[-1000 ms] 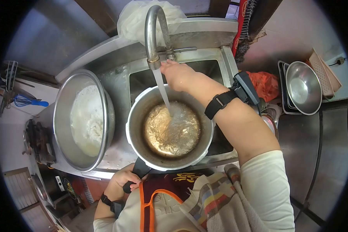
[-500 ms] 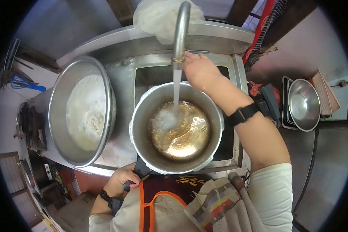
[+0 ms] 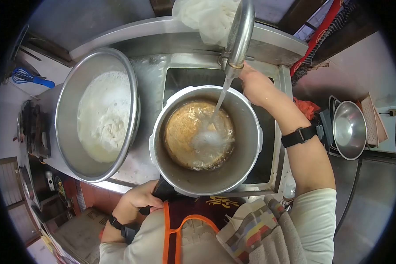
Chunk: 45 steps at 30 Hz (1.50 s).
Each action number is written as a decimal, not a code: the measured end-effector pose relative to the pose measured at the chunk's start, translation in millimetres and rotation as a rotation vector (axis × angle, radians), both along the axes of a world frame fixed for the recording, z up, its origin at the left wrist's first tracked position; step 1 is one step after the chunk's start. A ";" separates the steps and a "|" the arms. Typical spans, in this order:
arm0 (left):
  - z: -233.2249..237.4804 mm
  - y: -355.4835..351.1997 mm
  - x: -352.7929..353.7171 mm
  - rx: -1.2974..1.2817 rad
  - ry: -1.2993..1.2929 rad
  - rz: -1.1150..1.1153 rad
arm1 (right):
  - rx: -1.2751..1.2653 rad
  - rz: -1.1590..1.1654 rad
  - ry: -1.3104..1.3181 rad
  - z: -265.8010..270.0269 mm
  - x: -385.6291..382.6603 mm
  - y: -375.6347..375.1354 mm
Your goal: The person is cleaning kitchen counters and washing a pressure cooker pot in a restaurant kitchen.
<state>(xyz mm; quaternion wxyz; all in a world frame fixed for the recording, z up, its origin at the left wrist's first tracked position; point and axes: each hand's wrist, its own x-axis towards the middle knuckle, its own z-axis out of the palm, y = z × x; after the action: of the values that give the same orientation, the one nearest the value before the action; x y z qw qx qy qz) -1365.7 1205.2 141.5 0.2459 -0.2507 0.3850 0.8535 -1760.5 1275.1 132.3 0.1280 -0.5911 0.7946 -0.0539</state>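
Note:
Below me a large metal pot (image 3: 247, 145) rests over the sink, brownish water (image 3: 180, 127) swirling in its bottom. My left hand (image 3: 146, 196) is closed around the pot's black handle (image 3: 163, 190) at the near side. A curved metal faucet (image 3: 241, 37) pours a stream of water (image 3: 223, 94) into the pot, frothing where it lands. My right hand (image 3: 257, 86) reaches past the pot's far rim to the faucet, its fingers hidden behind the spout.
On the counter at left stands a wide metal basin (image 3: 68, 145) with cloudy liquid and a pale lump (image 3: 111, 130). A blue whisk (image 3: 33, 78) hangs on the left wall. At right are a small steel bowl (image 3: 350, 130) and a sink edge (image 3: 279, 149). A white bag (image 3: 207, 17) sits behind the faucet.
The pot's water has shifted to the left, and the stream now slants and lands right of the water's middle. My right hand's fingers have slipped out of sight behind the spout.

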 end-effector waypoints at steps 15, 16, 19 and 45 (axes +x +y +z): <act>22.8 10.2 -9.1 -0.294 -0.093 -0.030 | -0.641 -0.273 0.045 9.7 58.0 46.2; 23.2 10.5 -9.5 -0.298 -0.095 -0.035 | -0.706 -0.261 0.089 14.4 77.8 55.0; 18.0 12.4 -13.5 -0.308 -0.082 -0.010 | -0.129 -0.109 -0.660 26.2 145.1 70.5; 18.7 38.7 -47.3 -0.431 -0.128 0.006 | 0.230 0.349 0.087 -87.6 110.7 82.2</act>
<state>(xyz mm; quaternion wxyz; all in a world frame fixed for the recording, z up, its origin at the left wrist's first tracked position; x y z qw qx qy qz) -1413.0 1243.9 160.2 0.2082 -0.3522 0.5414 0.7345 -1649.8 1357.3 44.8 0.1675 -0.7032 0.6857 0.0858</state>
